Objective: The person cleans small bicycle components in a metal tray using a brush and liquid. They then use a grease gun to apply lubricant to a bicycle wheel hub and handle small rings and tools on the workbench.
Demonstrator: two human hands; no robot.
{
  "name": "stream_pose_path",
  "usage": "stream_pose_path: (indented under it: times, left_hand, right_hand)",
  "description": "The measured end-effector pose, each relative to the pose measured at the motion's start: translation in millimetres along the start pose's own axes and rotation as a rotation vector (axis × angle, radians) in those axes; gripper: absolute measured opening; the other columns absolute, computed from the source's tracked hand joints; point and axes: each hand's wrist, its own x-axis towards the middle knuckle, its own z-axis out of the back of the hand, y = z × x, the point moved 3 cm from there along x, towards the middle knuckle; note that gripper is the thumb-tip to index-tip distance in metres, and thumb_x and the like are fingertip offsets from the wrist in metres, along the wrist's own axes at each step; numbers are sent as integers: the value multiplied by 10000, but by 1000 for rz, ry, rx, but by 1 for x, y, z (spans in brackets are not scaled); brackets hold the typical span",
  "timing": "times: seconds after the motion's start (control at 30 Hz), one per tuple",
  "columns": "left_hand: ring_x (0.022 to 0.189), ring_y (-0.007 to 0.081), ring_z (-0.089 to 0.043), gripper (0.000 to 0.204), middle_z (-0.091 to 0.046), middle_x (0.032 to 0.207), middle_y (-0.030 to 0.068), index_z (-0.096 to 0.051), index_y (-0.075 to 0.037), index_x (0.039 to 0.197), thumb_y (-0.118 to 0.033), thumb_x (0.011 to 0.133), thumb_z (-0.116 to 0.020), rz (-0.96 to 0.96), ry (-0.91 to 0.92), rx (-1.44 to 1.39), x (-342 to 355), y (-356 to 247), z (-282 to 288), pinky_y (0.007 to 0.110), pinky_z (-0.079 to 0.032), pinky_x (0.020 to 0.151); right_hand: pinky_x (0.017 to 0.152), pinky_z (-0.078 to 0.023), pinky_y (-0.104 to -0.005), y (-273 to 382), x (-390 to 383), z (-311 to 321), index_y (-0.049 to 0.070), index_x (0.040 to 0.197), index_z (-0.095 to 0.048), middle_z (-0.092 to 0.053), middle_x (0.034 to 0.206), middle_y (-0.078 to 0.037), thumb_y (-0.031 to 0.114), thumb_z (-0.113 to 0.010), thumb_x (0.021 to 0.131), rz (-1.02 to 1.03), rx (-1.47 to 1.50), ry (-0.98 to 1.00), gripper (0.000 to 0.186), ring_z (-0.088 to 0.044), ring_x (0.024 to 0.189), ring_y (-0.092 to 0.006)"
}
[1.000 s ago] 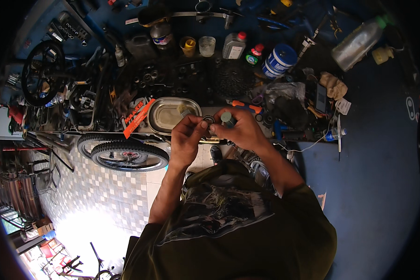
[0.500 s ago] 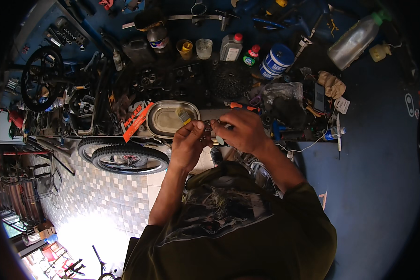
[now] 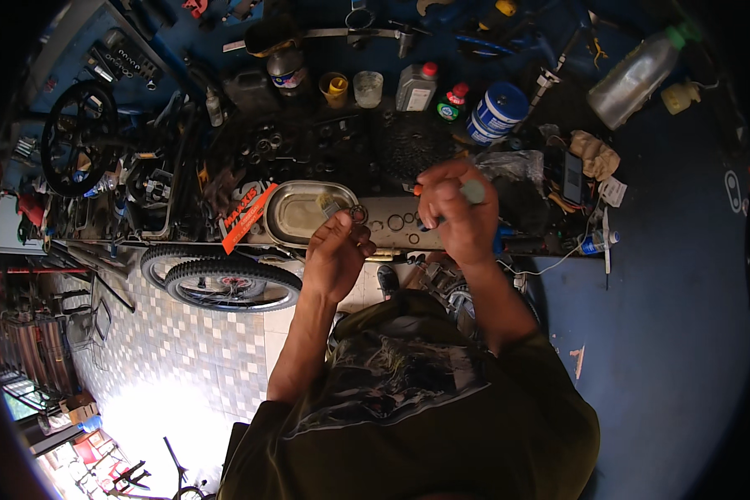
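1. Left hand (image 3: pixel 337 254) is raised over the desk (image 3: pixel 508 242), fingers pinched shut on a small metal ring (image 3: pixel 358 215) held up at the fingertips, just right of the oval tray (image 3: pixel 296 218).
2. Right hand (image 3: pixel 458 208) is closed round a grey-handled tool (image 3: pixel 473 192), well right of the tray and level with the ring; its tip is hidden behind the fingers.
3. Between the two hands, more rings (image 3: pixel 396 222) lie loose on a pale strip of desk just right of the tray.
4. Judging by this, the step in hand is working one ring at a time with the tool; the next move would call for bringing ring and tool tip together without loosening the pinch.
5. Left of the tray lie an orange strip (image 3: pixel 246 218) and, below it, a knobby tyre (image 3: pixel 225 279) on a wheel.
6. Beyond the tray stand a yellow cup (image 3: pixel 335 87), a clear cup (image 3: pixel 367 87), a grey bottle (image 3: pixel 415 86) and a blue tub (image 3: pixel 496 110).
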Motion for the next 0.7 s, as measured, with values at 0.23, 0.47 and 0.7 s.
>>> stream_pose_path:
  times: [0.23, 0.47, 0.7]
  left_hand:
    - [896, 148, -582, 122, -658, 1068, 1, -681, -108, 1075, -196, 1003, -638, -14, 51, -80, -5, 7, -9, 330, -462, 753]
    - [992, 181, -626, 148, -674, 1153, 25, -695, -96, 1127, -130, 992, -644, -46, 87, -46, -14, 4, -11, 359, -511, 765]
    - [989, 178, -625, 158, -679, 1146, 28, -699, -77, 1130, -132, 992, -645, -56, 106, -35, -18, 1, -17, 357, -512, 753]
  right_hand:
    - [470, -360, -293, 18, 16, -28, 18, 817, -495, -414, 598, -42, 799, -290, 941, 127, 456, 153, 817, -398, 480, -146]
    - [456, -331, -288, 11, 16, -34, 14, 794, -490, -402, 576, -45, 677, -302, 985, 103, 443, 203, 715, -364, 456, -138]
    - [437, -308, -312, 12, 14, -43, 41, 785, -490, -398, 551, -33, 570, -315, 1007, 86, 361, 225, 600, -319, 406, -132]
